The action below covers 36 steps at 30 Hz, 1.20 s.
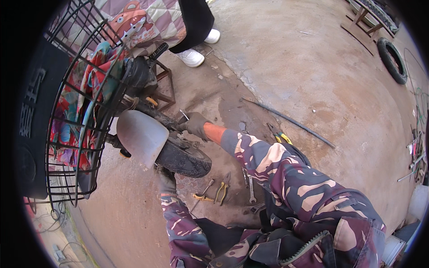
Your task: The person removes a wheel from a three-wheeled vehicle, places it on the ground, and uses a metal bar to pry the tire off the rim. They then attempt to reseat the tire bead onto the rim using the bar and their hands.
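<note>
Head view: a black tyre (191, 161) sits below a grey mudguard (142, 134) at the front of a vehicle, between the person's two hands. The right hand (193, 125) is at the wheel's far right side, beside the dark fork leg (156, 113), its fingers curled around a slim silver rod (183, 114) whose end sticks out past them. The left hand (167, 179) is on the wheel's other side, just below the mudguard's lower edge; its fingertips are hidden, so I cannot tell whether it grips anything.

Nearer the person, yellow-handled pliers (221, 193), a yellow-handled tool (202, 196) and a silver spanner (252, 192) lie on the concrete floor (277, 67). Right of the right forearm are more yellow-and-black pliers (282, 137) and a long dark bar (295, 123). At left, a black wire basket (56, 103) holds bright patterned cloth (99, 87). Beyond the wheel, another person's white shoe (191, 58) rests on the floor; a loose tyre (392, 61) lies far right.
</note>
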Each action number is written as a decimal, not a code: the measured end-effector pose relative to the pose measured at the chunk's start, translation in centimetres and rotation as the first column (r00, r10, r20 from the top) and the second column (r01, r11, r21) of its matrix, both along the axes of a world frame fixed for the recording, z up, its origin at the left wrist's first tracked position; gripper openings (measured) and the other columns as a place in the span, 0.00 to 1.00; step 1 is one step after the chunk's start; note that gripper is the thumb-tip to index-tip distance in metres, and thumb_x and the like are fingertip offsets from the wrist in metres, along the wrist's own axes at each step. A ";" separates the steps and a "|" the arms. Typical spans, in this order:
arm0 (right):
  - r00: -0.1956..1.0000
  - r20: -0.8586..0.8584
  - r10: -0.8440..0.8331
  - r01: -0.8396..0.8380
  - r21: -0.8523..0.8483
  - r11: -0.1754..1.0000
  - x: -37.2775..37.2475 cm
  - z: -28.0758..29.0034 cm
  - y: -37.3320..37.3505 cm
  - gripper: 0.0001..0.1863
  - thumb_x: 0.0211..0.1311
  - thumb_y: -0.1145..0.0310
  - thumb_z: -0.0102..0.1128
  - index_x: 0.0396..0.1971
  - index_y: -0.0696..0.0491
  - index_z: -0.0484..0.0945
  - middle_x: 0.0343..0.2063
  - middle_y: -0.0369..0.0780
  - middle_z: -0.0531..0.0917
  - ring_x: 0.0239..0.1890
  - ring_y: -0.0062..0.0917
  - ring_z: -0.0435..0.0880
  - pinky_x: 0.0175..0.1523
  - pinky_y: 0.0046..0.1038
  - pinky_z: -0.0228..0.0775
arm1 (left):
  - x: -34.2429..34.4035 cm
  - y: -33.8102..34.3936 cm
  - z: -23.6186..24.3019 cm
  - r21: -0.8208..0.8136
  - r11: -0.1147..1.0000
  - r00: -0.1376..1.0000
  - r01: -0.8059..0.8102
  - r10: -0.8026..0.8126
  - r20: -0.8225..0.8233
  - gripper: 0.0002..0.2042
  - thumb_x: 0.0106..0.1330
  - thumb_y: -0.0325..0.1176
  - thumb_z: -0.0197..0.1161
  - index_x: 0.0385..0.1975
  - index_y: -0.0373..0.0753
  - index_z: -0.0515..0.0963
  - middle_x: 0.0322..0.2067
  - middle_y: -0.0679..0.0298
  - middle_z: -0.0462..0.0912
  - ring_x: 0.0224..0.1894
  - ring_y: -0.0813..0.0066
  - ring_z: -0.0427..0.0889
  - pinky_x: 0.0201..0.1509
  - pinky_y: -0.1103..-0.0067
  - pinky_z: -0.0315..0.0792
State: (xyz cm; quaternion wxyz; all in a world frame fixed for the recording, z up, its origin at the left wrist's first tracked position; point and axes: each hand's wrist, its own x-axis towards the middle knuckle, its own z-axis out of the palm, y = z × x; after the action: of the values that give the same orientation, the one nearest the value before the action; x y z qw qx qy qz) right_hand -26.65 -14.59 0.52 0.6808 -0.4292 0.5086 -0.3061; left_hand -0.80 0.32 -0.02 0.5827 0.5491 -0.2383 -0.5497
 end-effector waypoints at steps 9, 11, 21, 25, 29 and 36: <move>0.982 0.149 -0.118 0.114 0.037 0.993 1.1 -1.0 0.6 0.17 0.56 0.61 0.80 0.40 0.56 0.86 0.23 0.36 0.82 0.20 0.21 0.73 0.27 0.28 0.67 | 0.3 0.1 0.5 0.059 0.998 0.999 -0.033 0.032 0.006 0.25 0.77 0.39 0.61 0.73 0.52 0.67 0.67 0.64 0.77 0.67 0.63 0.78 0.69 0.59 0.73; 0.981 0.090 -0.175 0.173 0.023 0.985 1.5 -1.2 0.7 0.15 0.57 0.62 0.79 0.38 0.56 0.86 0.23 0.36 0.83 0.20 0.21 0.75 0.29 0.29 0.69 | 0.0 0.1 0.8 0.055 0.998 0.999 -0.040 0.040 0.002 0.25 0.77 0.39 0.61 0.73 0.52 0.67 0.67 0.64 0.77 0.67 0.62 0.77 0.69 0.59 0.73; 0.971 -0.203 -0.123 0.076 -0.227 0.971 0.8 0.7 0.9 0.15 0.55 0.62 0.77 0.36 0.56 0.86 0.23 0.38 0.84 0.25 0.23 0.81 0.33 0.33 0.74 | -1.7 0.4 2.6 0.033 0.999 0.998 -0.004 0.002 0.069 0.23 0.78 0.39 0.58 0.71 0.45 0.70 0.67 0.63 0.77 0.66 0.63 0.77 0.70 0.63 0.72; 0.997 -0.061 -0.048 0.047 -0.023 0.999 0.3 0.9 0.4 0.16 0.54 0.60 0.78 0.36 0.55 0.86 0.22 0.38 0.83 0.23 0.24 0.79 0.32 0.33 0.71 | -1.3 0.2 2.0 0.041 0.999 0.999 0.019 -0.021 0.050 0.26 0.76 0.42 0.61 0.73 0.51 0.67 0.66 0.63 0.79 0.66 0.61 0.78 0.66 0.56 0.74; 0.998 -0.063 0.023 -0.016 0.114 0.993 0.2 0.6 0.3 0.15 0.54 0.61 0.78 0.36 0.55 0.86 0.22 0.37 0.82 0.22 0.23 0.76 0.30 0.32 0.68 | 0.0 0.1 1.1 0.054 0.999 0.999 -0.007 0.005 0.044 0.26 0.77 0.41 0.60 0.73 0.51 0.67 0.66 0.63 0.78 0.66 0.61 0.78 0.65 0.56 0.74; 0.971 -0.226 -0.080 0.061 -0.091 0.994 -0.3 -1.9 0.5 0.17 0.58 0.63 0.72 0.42 0.59 0.85 0.27 0.42 0.87 0.27 0.27 0.85 0.35 0.34 0.76 | 0.6 -0.1 -0.2 0.012 1.000 0.999 -0.006 0.006 -0.032 0.17 0.79 0.39 0.60 0.64 0.50 0.73 0.50 0.66 0.85 0.47 0.71 0.84 0.51 0.63 0.81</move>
State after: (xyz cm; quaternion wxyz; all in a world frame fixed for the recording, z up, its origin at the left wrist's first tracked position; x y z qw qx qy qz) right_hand -26.99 -14.11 -1.36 0.5876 -0.4713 0.5857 -0.2994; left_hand -0.24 0.26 -0.24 0.5847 0.5444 -0.2240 -0.5582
